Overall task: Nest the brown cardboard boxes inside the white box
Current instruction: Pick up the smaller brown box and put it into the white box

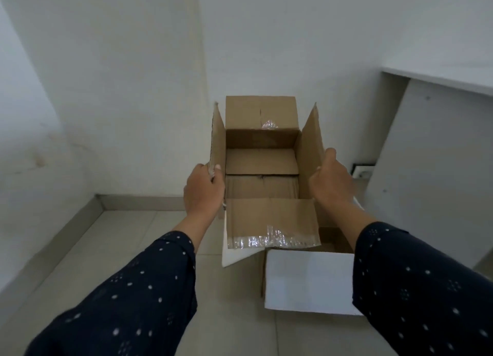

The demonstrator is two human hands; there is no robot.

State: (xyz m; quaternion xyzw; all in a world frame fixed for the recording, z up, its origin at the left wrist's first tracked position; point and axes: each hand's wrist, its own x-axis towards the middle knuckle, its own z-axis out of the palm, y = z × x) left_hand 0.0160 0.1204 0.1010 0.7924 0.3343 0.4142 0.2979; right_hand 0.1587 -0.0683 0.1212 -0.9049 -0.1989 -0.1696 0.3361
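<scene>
A brown cardboard box (262, 163) with all its flaps open is held up in the air over the white box (309, 281) on the floor. My left hand (204, 189) pinches the box's left side flap, thumb inside. My right hand (332, 179) grips the right side flap. Clear tape shines on the near flap and the far flap. The inside of the brown box holds nothing that I can see. The white box stands below and toward me, its white flaps spread out; its inside is mostly hidden by the brown box.
A white wall corner stands right behind the boxes, with a grey skirting (138, 202) along the tiled floor (128, 238). A white desk or cabinet panel (432, 155) rises at the right, with a wall socket (362, 170) low beside it.
</scene>
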